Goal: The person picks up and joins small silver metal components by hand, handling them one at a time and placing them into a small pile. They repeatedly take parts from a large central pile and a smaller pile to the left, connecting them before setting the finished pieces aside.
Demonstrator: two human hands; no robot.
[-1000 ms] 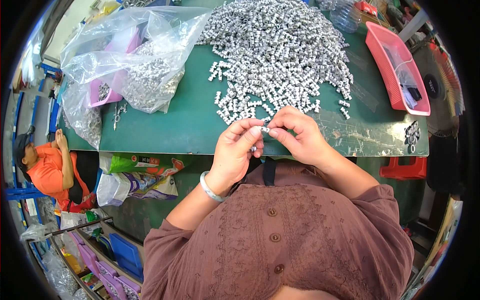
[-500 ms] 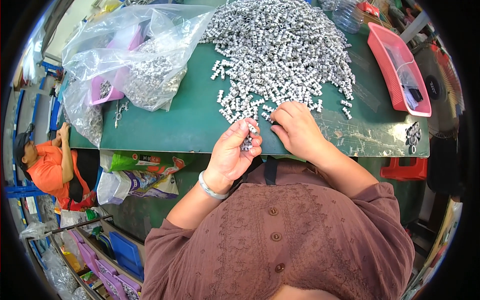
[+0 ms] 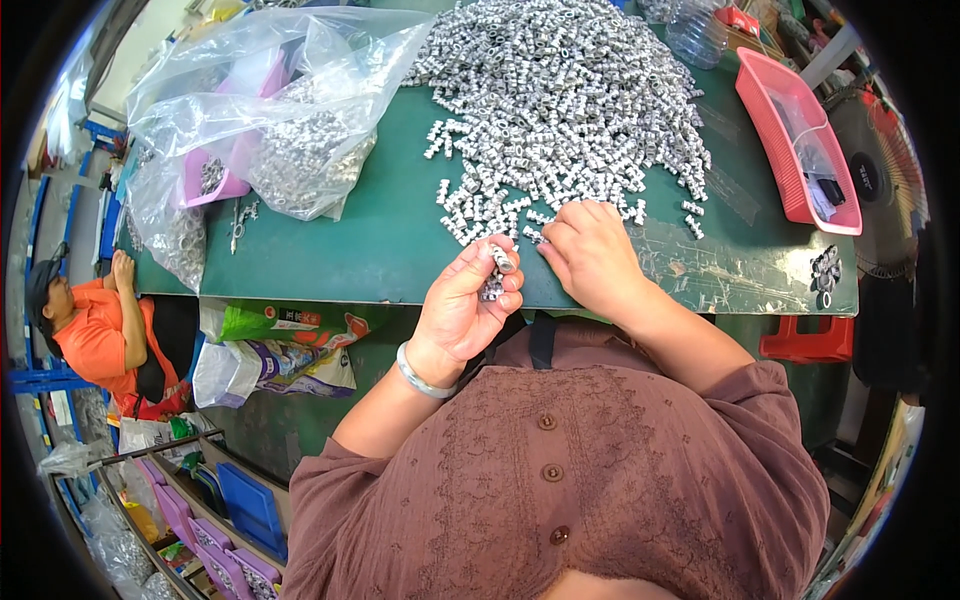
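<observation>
A large heap of small silvery ribbed metal fittings [image 3: 560, 110] lies on the green table, thinning out toward me. Raised over the table's near edge, my left hand [image 3: 468, 295] is closed around a few of these fittings [image 3: 502, 260]. One is pinched upright between thumb and forefinger, and others show lower in the curled fingers. My right hand [image 3: 595, 255] rests at the front of the heap, back of the hand up and fingers bent inward. Its fingertips are beside a loose fitting [image 3: 533, 234]; whatever they pinch is hidden.
A clear plastic bag [image 3: 300, 110] with more small parts and a pink scoop [image 3: 225, 185] covers the table's left side. A pink basket [image 3: 800, 140] stands at the right, near dark rings [image 3: 826, 270]. A person in orange [image 3: 110, 330] works at the far left.
My right hand has shifted slightly left along the heap's front edge. The fitting atop my left hand has tilted a little. The person in orange has moved their hands.
</observation>
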